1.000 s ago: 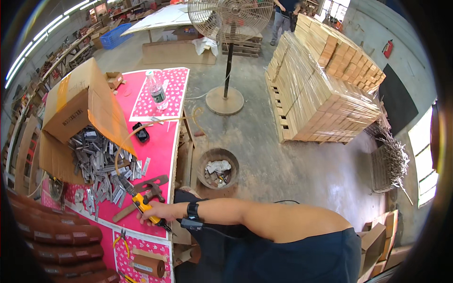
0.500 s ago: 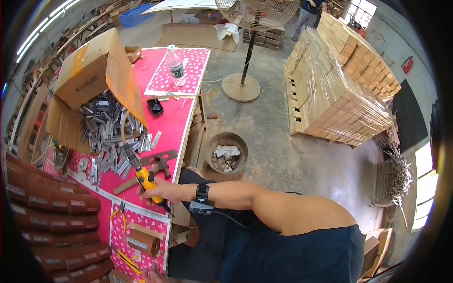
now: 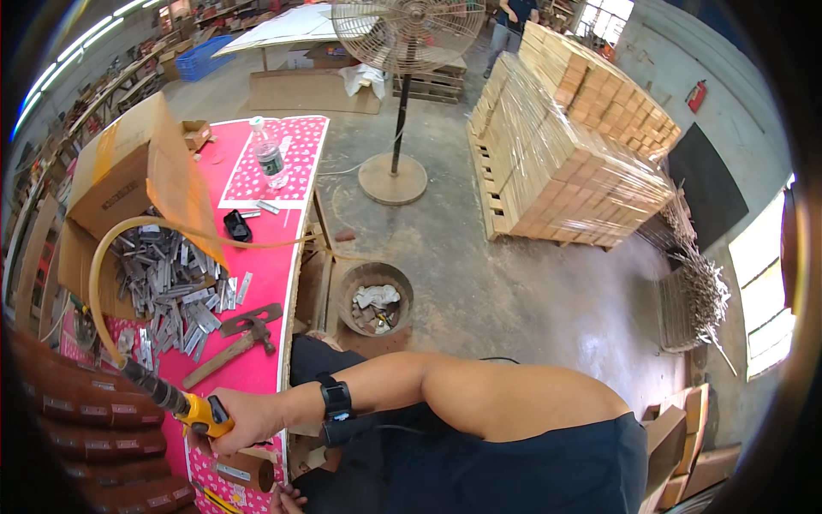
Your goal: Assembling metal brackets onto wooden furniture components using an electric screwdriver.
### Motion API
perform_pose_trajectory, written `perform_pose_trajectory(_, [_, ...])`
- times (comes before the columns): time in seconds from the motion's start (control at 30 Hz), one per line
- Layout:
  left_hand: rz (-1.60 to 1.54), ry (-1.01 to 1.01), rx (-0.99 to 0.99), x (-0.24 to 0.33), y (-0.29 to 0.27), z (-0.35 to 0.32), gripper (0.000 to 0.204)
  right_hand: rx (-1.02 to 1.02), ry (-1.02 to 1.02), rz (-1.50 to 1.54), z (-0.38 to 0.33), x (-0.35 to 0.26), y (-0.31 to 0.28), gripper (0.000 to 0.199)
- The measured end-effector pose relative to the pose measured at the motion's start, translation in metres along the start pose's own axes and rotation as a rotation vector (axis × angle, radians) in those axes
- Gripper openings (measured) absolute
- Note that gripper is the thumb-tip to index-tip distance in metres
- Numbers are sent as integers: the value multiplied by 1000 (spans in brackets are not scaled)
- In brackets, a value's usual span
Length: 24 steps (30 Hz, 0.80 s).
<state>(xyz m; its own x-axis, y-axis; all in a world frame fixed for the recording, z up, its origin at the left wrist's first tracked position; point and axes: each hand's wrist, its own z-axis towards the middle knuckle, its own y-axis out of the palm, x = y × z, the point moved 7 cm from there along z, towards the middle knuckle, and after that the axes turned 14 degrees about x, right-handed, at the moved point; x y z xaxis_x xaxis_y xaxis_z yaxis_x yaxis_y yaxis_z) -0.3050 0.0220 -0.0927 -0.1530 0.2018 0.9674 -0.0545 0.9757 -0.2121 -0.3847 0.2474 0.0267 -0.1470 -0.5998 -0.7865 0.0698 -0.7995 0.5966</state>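
Note:
My right hand is closed around a yellow power screwdriver, whose back end runs into a tan hose. Its tip is hidden below the hand. Under it, a brown cylinder with a small metal plate lies on the pink patterned sheet, partly covered by my right hand. Only the fingers of my left hand show at the lower edge, near the cylinder's right end. They look curled together; what they hold, if anything, cannot be made out. Yellow-handled pliers lie to the left of the cylinder.
A tipped cardboard box spills metal plates onto the pink table. A hammer lies nearby. Brown cylinders are stacked at left. Beyond are a bottle, a bucket, a fan and wrapped wood.
My right hand has moved down and left with the screwdriver, now over the cylinder. My left hand has shifted slightly right, nearer the cylinder's end. The whole view has shifted too.

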Motion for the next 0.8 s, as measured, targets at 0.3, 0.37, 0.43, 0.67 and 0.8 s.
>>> perform_pose_trajectory(0.3, [51, 22, 43, -20, -5, 0, 22, -23, -54, -67, -6, 33, 4, 27])
perform_pose_trajectory(0.37, [41, 74, 69, -41, -17, 10, 21, 17, -63, -70, -6, 45, 9, 28])
perform_pose_trajectory(0.43, [3, 70, 16, -37, -8, 17, 17, 104, -27, -80, -5, 56, -8, 38])
perform_pose_trajectory(0.67, [-151, -52, 128, -1, 31, 17, 12, 14, 111, -41, 10, 19, -1, 37])
perform_pose_trajectory(0.8, [-90, 30, 193, -1, 27, 16, 12, 102, 82, -14, 17, 31, 12, 43])
